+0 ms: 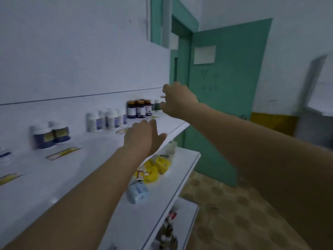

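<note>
Right hand point(177, 102) pinches a blurred orange-tipped item point(163, 97), lying roughly level and pointing left; left hand point(142, 136) spreads straight-fingered above the shelf point(90, 159).

Looks like a pharmacy or clinic dispensary: white wall shelves point(100, 159) lined with medicine bottles point(138, 109), yellow price labels point(63, 153) along edge, green door point(225, 105) behind.

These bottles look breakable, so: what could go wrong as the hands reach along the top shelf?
The right hand works at the far end of the shelf, close beside the green bottles; a bump might tip them off. The brown bottles stand tightly packed, so one knocked could topple the others.
</note>
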`<control>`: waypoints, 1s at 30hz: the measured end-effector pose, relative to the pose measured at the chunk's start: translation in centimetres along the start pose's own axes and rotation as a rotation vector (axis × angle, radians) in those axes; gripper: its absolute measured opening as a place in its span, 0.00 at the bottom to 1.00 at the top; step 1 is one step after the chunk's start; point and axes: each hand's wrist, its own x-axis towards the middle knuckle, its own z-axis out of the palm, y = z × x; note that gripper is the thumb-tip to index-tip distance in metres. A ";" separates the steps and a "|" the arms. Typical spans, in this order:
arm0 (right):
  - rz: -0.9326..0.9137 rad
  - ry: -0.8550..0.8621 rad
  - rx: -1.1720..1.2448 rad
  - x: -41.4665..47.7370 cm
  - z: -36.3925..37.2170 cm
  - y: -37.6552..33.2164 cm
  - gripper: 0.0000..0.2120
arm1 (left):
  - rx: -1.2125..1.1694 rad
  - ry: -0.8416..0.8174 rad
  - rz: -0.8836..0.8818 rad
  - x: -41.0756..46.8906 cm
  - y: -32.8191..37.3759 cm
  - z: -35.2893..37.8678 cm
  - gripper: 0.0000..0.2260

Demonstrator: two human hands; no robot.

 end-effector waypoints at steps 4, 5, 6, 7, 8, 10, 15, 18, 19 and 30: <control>0.119 -0.044 -0.074 0.5 0.4 11.1 0.17 | -0.024 -0.042 0.084 5.9 8.9 3.7 0.23; 0.141 -0.046 -0.085 0.9 0.6 13.5 0.17 | -0.029 -0.047 0.096 7.4 10.6 4.6 0.22; 0.163 -0.045 -0.093 1.3 0.9 15.6 0.18 | -0.033 -0.050 0.107 8.9 12.1 5.4 0.22; 0.184 -0.044 -0.098 1.8 1.2 17.6 0.18 | -0.035 -0.055 0.116 10.2 13.4 6.2 0.22; 0.204 -0.044 -0.102 2.3 1.6 19.4 0.19 | -0.033 -0.058 0.127 11.6 14.6 7.1 0.22; 0.239 -0.047 -0.108 3.7 2.8 22.8 0.19 | -0.033 -0.064 0.145 14.2 16.5 8.9 0.22; 0.302 -0.062 -0.124 8.9 7.2 29.4 0.20 | 0.001 -0.076 0.168 22.0 19.2 13.1 0.23; 0.314 -0.067 -0.132 13.0 10.5 31.9 0.19 | 0.003 -0.032 0.170 27.0 19.0 14.7 0.22; 0.308 -0.070 -0.130 14.6 11.4 32.2 0.19 | -0.004 -0.025 0.162 28.5 18.6 15.0 0.22; -0.059 -0.078 0.111 31.8 20.6 23.0 0.20 | 0.076 0.064 -0.151 38.0 6.3 14.2 0.21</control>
